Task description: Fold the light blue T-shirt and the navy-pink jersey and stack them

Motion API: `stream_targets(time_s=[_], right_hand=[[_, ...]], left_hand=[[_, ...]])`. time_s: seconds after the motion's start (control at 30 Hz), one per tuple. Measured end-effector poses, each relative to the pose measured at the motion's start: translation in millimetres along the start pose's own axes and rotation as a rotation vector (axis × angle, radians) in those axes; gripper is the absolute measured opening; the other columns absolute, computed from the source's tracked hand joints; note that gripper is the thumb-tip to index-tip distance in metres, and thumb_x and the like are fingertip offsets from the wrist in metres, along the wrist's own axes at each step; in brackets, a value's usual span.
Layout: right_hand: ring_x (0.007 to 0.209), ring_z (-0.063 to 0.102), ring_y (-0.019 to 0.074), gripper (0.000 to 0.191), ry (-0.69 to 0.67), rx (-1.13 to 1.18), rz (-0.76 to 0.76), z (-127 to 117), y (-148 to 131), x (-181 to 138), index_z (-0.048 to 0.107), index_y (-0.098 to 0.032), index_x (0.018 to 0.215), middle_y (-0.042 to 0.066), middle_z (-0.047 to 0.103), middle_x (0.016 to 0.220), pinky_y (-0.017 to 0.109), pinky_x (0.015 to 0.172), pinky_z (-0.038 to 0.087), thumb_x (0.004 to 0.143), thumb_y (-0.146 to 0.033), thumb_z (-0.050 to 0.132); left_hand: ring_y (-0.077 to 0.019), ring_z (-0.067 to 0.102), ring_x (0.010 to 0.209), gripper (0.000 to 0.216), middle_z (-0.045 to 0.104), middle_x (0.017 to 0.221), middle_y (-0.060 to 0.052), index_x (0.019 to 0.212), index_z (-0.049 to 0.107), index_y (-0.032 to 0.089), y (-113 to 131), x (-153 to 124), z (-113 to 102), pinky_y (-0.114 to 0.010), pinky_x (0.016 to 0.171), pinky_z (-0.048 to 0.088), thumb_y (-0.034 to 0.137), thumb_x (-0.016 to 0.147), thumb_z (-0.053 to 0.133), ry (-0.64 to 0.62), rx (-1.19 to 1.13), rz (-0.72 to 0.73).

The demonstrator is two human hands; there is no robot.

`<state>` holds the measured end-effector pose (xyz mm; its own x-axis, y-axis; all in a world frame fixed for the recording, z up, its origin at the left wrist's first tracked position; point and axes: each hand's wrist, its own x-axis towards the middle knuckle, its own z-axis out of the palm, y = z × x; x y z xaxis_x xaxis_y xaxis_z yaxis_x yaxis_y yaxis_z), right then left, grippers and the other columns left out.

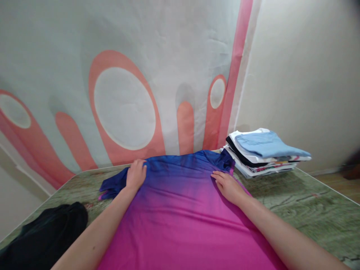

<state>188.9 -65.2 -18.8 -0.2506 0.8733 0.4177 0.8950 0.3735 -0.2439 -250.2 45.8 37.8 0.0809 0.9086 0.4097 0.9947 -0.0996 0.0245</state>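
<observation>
A short-sleeved shirt (182, 210), fading from blue at the far end to magenta near me, lies spread out in front of me. My left hand (137, 174) rests on its far left part, beside the blue left sleeve (114, 184); the fingers lie forward on the cloth, their tips partly hidden. On the right side of the shirt, my right hand (228, 186) lies palm down with its fingers stretched out. Just beyond those fingers is the bunched right sleeve (225, 160). The near end of the shirt runs out of view.
A stack of folded clothes (258, 159), light blue on top, stands at the back right of the wood-patterned table (303, 198). Dark crumpled cloth (47, 234) lies at the near left. A wall with a printed sheet (174, 75) rises behind the table's far edge.
</observation>
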Motion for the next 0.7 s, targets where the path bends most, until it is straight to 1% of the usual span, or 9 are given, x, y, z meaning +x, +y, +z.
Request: stream_targets(time_s=[0.07,0.13,0.23,0.33,0.43,0.53,0.6,0.63,0.7], right_hand=[[0.124,0.05,0.0219,0.041,-0.015,-0.001,-0.007,2.5,1.3,-1.1,0.058,-0.02,0.129,0.008,0.055,0.136,0.041,0.106,0.038,0.094,-0.024,0.036],[0.128,0.046,0.0224,0.043,-0.042,-0.013,-0.001,4.7,3.5,-2.8,0.055,-0.019,0.133,0.009,0.051,0.139,0.043,0.108,0.035,0.095,-0.03,0.036],[0.134,0.04,0.0231,0.049,-0.077,-0.054,0.052,6.2,7.2,-6.3,0.048,-0.015,0.138,0.011,0.045,0.145,0.044,0.11,0.032,0.095,-0.035,0.035],[0.137,0.036,0.023,0.051,-0.095,-0.108,0.118,3.6,7.4,-8.4,0.045,-0.013,0.14,0.012,0.042,0.147,0.043,0.111,0.03,0.095,-0.035,0.033],[0.137,0.035,0.0243,0.05,-0.117,-0.154,0.19,-2.2,-5.6,-5.3,0.045,-0.009,0.139,0.015,0.041,0.147,0.044,0.112,0.027,0.096,-0.03,0.031],[0.138,0.033,0.028,0.049,-0.142,-0.164,0.239,-7.0,-40.1,-1.9,0.047,-0.007,0.136,0.019,0.04,0.146,0.048,0.109,0.03,0.095,-0.03,0.033],[0.139,0.03,0.0278,0.051,-0.197,-0.092,0.135,-9.5,-71.0,-5.4,0.046,-0.013,0.139,0.015,0.037,0.149,0.049,0.109,0.03,0.095,-0.039,0.037],[0.14,0.028,0.026,0.053,-0.244,-0.025,0.027,-11.4,-86.1,-9.7,0.043,-0.017,0.141,0.012,0.035,0.151,0.048,0.11,0.028,0.096,-0.042,0.037],[0.142,0.025,0.0214,0.051,-0.341,0.098,-0.184,-18.1,-110.3,-23.0,0.037,-0.025,0.145,0.005,0.032,0.153,0.048,0.115,0.019,0.097,-0.044,0.033]], left_hand=[[-0.0231,0.038,0.133,0.047,0.046,0.144,-0.005,0.137,0.046,0.025,9.8,-21.1,13.6,-0.04,0.108,0.031,0.045,0.096,0.034,-0.121,-0.02,0.142],[-0.0241,0.03,0.139,0.052,0.036,0.151,-0.004,0.143,0.038,0.029,6.9,-34.8,21.2,-0.046,0.11,0.027,0.05,0.097,0.028,-0.248,-0.02,0.215],[-0.0254,0.024,0.142,0.054,0.027,0.155,-0.003,0.147,0.03,0.03,-13.6,-41.1,18.1,-0.052,0.11,0.025,0.05,0.097,0.023,-0.329,0.014,0.158],[-0.0301,0.023,0.142,0.053,0.029,0.154,-0.008,0.146,0.035,0.024,-23.8,-47.7,5.8,-0.059,0.108,0.024,0.042,0.098,0.024,-0.283,0.102,0.034],[-0.0314,0.019,0.143,0.051,0.031,0.153,-0.014,0.142,0.042,0.016,-2.4,-73.0,-6.9,-0.06,0.108,0.021,0.035,0.098,0.025,-0.184,0.156,0.034],[-0.0251,0.02,0.144,0.05,0.028,0.155,-0.008,0.145,0.036,0.022,35.3,-112.9,-20.9,-0.053,0.111,0.023,0.039,0.099,0.025,-0.268,0.018,0.264],[-0.0223,0.021,0.143,0.051,0.026,0.156,-0.003,0.148,0.03,0.03,51.1,-138.0,-32.3,-0.05,0.113,0.02,0.045,0.099,0.024,-0.341,-0.085,0.396],[-0.0214,0.021,0.143,0.051,0.025,0.156,-0.002,0.148,0.028,0.033,53.0,-148.3,-38.5,-0.049,0.114,0.018,0.046,0.099,0.024,-0.368,-0.118,0.438],[-0.0203,0.021,0.143,0.05,0.025,0.156,0.0,0.148,0.025,0.036,44.6,-164.2,-50.6,-0.048,0.115,0.016,0.048,0.1,0.024,-0.408,-0.146,0.47]])
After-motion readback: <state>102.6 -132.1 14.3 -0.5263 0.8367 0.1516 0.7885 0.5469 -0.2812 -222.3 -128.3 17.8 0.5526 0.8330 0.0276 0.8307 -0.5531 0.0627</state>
